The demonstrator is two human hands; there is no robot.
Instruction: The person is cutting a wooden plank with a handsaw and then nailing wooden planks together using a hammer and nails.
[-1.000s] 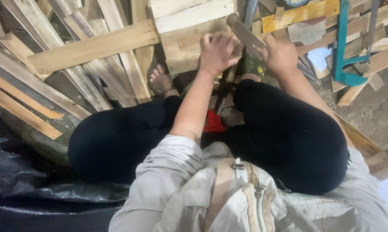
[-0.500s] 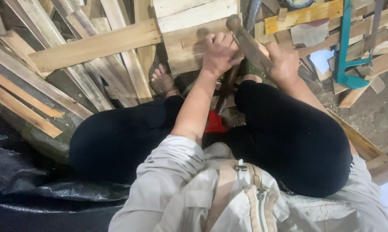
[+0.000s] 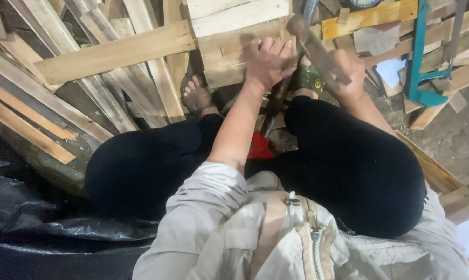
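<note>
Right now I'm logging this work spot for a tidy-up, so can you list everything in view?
hammer: one, brown wooden handle, raised over the slats, held in the right hand's grip
pallet slats: several, pale wood, top centre, under the left hand
loose planks: many, pale wood, piled at left
saw frame: one, teal, upper right
black sheet: one, lower left
red item: one, between the legs, kind unclear
sandals: two, greenish, on the feet
left hand: pressing the slats
right hand: gripping the hammer
</note>
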